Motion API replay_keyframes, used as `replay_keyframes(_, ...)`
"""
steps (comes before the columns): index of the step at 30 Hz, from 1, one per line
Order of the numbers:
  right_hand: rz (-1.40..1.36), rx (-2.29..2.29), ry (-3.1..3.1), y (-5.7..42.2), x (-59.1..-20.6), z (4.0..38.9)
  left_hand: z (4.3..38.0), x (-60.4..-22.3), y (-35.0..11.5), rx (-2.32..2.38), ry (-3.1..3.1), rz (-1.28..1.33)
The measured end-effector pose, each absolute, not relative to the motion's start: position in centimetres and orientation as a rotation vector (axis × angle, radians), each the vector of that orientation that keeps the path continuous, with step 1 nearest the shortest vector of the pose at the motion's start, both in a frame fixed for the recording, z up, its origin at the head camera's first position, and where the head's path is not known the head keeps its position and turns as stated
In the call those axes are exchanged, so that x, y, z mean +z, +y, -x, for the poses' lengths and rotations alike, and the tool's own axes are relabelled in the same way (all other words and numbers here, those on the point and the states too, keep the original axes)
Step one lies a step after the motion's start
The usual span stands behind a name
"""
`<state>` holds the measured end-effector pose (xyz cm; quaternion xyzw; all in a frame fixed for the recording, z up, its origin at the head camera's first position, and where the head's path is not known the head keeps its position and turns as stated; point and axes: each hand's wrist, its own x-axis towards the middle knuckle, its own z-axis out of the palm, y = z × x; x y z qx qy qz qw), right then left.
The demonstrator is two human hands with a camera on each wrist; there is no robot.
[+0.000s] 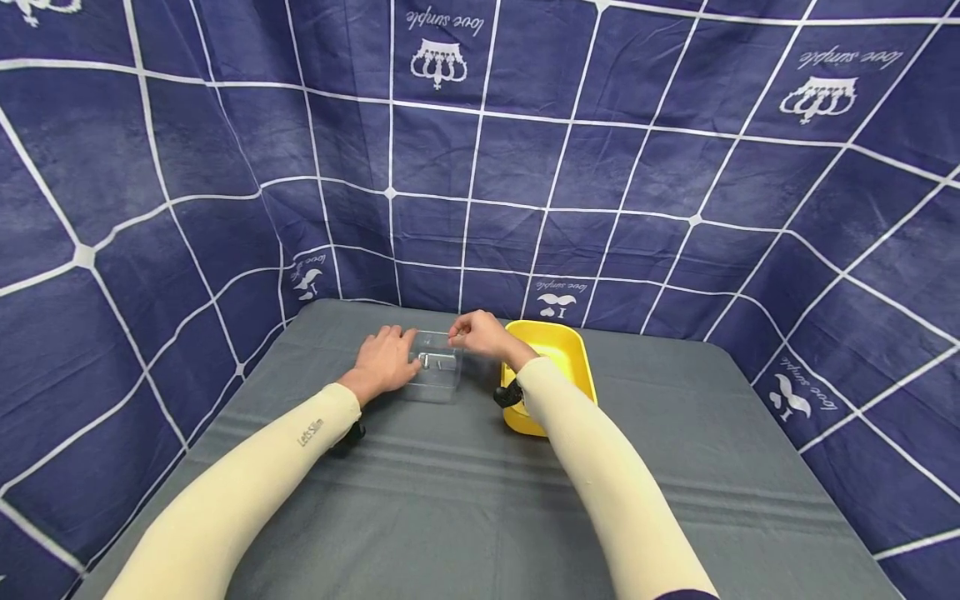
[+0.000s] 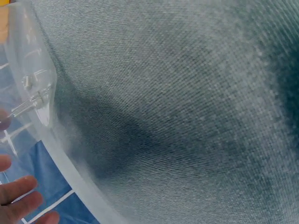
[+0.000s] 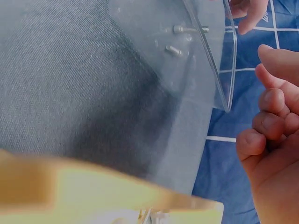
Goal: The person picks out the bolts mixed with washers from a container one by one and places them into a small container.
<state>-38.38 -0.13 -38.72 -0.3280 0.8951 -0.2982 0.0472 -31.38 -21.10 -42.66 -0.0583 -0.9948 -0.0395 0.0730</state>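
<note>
A clear plastic box (image 1: 433,393) stands on the grey cloth, with a few small metal bolts (image 3: 175,50) lying inside it. My left hand (image 1: 386,360) is at the box's left side, fingers spread and fairly straight, the thumb reaching over the box. Over the right rim is my right hand (image 1: 483,333), its fingers curled in and the thumb tip close to the index fingertip. I cannot tell whether anything small is between those two tips. Under the right wrist sits a yellow tray (image 1: 551,333), partly covered by the forearm. Small metal pieces (image 3: 156,217) show in it in the right wrist view.
Grey cloth (image 1: 420,500) covers the table. Blue curtains (image 1: 510,158) with white lines hang behind it and along both sides. Dark wrist cameras are strapped under both wrists, the right one (image 1: 508,394) overlapping the yellow tray's left rim.
</note>
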Motion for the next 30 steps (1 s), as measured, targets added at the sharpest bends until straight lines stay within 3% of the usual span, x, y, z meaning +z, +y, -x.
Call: replay_keyframes(30,0.900,-0.980,2.741,5.1,-38.2,38.6,32.1,-41.5,-15.6,-0.213,-2.881,0.368)
